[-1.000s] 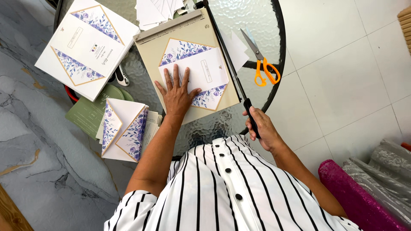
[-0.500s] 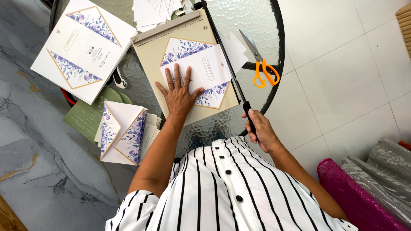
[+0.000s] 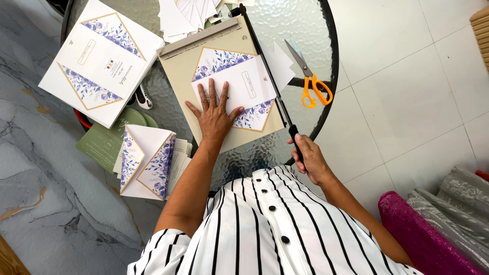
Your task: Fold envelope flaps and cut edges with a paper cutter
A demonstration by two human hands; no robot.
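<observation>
A round glass tabletop (image 3: 310, 35) with a dimpled surface carries a beige paper trimmer (image 3: 188, 76), orange-handled scissors (image 3: 311, 84), a heap of white cards (image 3: 183, 12), a floral-printed white box (image 3: 102, 58), green cards (image 3: 104, 145) and a folded floral envelope (image 3: 147, 163).

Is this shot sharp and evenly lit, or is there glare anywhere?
Head view: sharp throughout, soft daylight; the left hand on the floral card and the right hand on the cutter handle show no blur. Pale glare on the glass table; wide-angle lens bends its rim.
</observation>
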